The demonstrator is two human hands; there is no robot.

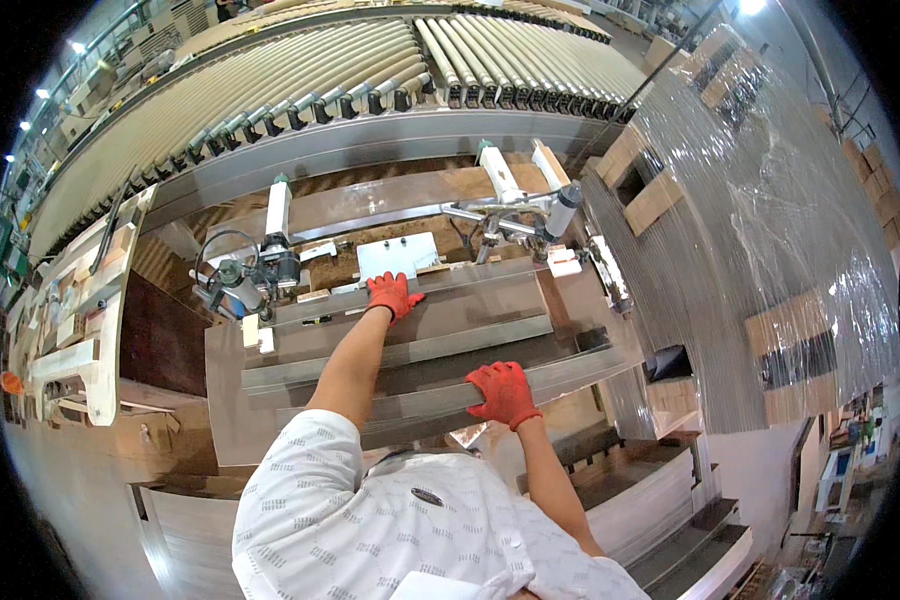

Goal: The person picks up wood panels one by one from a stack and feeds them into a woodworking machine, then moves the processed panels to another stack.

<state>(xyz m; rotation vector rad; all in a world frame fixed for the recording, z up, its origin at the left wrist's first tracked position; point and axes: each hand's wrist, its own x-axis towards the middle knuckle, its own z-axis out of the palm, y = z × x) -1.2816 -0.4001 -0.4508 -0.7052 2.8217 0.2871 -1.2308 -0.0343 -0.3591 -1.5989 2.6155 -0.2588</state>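
My left hand (394, 297), in a red glove, reaches to the far side of the machine table with its fingers spread. It lies by the near edge of a white plate (398, 256), on a long grey-brown board edge. My right hand (504, 393), also red-gloved, rests on a long grey board (410, 401) nearer my body, its fingers apart and pointing left. Between the hands runs another long grey strip (440, 342). Cylindrical machine heads with hoses, a left one (282, 265) and a right one (562, 212), flank the plate.
A roller conveyor (300, 75) spans the far side. On the right towers a film-wrapped stack (770, 220) of boards. A wooden bench (100, 320) with loose pieces stands left. Stacked boards (660, 500) lie behind my right arm.
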